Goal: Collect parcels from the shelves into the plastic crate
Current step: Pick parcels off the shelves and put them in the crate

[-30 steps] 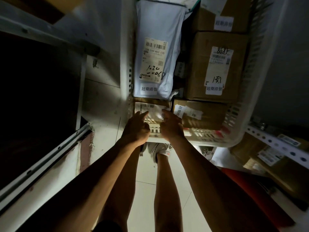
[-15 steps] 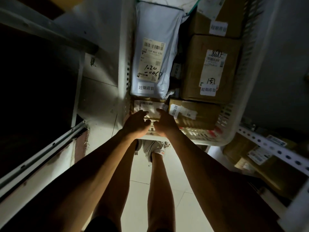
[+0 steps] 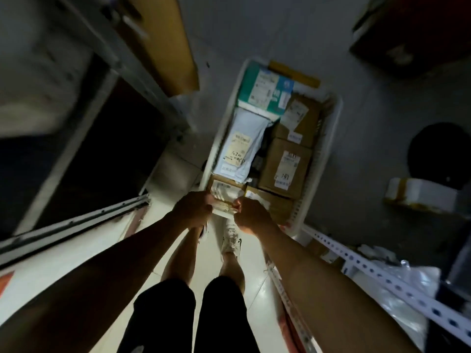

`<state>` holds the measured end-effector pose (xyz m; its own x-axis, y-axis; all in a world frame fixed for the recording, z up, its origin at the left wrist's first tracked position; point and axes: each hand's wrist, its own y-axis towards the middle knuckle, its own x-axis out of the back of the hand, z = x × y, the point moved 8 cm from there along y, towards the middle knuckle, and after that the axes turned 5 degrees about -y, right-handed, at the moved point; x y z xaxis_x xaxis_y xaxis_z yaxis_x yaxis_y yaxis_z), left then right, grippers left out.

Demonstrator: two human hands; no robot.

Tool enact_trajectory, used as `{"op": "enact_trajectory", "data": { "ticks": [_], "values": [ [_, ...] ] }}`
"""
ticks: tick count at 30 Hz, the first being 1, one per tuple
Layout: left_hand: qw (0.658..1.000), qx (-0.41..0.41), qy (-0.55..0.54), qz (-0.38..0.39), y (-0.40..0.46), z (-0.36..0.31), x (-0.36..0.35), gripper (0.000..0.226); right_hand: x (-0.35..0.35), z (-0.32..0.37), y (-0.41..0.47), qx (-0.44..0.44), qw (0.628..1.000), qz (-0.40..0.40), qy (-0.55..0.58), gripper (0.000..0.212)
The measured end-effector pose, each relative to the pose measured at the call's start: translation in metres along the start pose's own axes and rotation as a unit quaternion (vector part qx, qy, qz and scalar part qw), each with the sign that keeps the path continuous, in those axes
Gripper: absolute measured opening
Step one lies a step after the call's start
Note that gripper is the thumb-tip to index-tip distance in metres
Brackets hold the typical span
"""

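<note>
A white plastic crate (image 3: 324, 159) stands on the floor ahead of me, packed with parcels. Inside lie a grey mailer bag (image 3: 239, 149), a labelled brown box (image 3: 285, 166), a teal and white box (image 3: 262, 90), another brown box (image 3: 299, 118) and a small labelled box (image 3: 224, 187) at the near end. My left hand (image 3: 193, 207) and my right hand (image 3: 251, 215) both grip the crate's near rim, fingers curled, close together.
A perforated white shelf rail (image 3: 382, 273) runs along the right, with plastic bags (image 3: 410, 278) beneath it. A white taped parcel (image 3: 420, 196) and a dark round object (image 3: 438, 154) lie right of the crate. Cardboard (image 3: 163, 47) sits on the left shelf. My shoe (image 3: 230, 240) stands just behind the crate.
My hands went from lying on the small box and rim to gripping the near rim. The view pulled back, so the whole crate now shows.
</note>
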<state>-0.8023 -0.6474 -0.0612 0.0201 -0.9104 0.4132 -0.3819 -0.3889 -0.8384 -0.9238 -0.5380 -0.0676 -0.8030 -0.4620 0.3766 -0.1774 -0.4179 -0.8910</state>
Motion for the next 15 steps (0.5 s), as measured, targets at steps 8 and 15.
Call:
{"op": "enact_trajectory", "data": {
  "ticks": [8,15],
  "values": [
    [0.993,0.028,0.055,-0.101,-0.175,0.018,0.049,0.050,0.015,0.093,-0.130,0.133,0.967,-0.005,-0.218,0.045],
    [0.968,0.125,0.006,-0.219,-0.319,0.091,0.036,0.052,-0.042,0.189,-0.229,0.246,0.891,0.032,-0.379,0.046]
  ]
}}
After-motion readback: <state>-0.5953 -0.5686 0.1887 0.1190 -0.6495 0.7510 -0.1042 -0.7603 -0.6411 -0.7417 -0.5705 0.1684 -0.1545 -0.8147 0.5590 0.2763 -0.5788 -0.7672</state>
